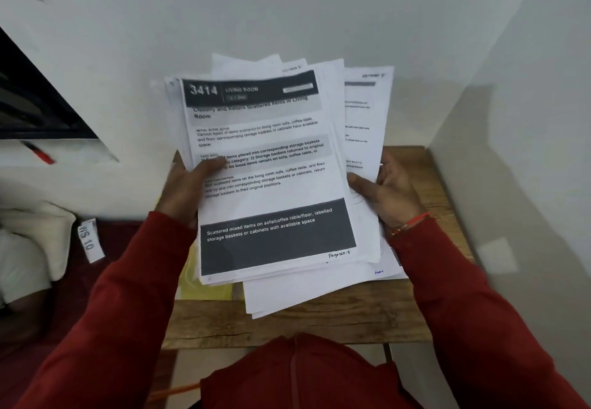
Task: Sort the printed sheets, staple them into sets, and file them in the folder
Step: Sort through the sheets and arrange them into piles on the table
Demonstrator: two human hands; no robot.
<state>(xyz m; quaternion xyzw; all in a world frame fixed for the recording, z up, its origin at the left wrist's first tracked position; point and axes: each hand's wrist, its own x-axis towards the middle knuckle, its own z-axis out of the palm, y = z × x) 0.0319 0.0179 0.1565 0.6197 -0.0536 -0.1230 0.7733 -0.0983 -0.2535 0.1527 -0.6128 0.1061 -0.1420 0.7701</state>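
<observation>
**Sorting barely begun: loose stack in both hands, nothing stapled or filed**

The printed sheets (271,184) are held as one loose, fanned stack above a small wooden surface (335,322). The top sheet carries a dark header reading "3414 Living Room" and a handwritten "Page No: 5" near its lower corner; other sheets jut out unevenly behind it at the top, right and bottom, so the pile looks unordered.

The left hand (188,184) grips the stack's left edge, thumb pressed across the front of the top sheet. The right hand (387,191) supports the right side, thumb on the front of a rear sheet and fingers behind; it wears a red thread at the wrist.

A yellow folder (204,284) appears to lie on the surface under the stack's lower left corner, mostly hidden; whether it holds anything cannot be told. No stapler shows, and no staple is visible on any sheet.

Judging from this, the work sits in its first stage: the pages need ordering into sets, then stapling, then filing.

To the left are a red marker (41,154) on a white ledge and a tag marked "WS 10" (89,240).
</observation>
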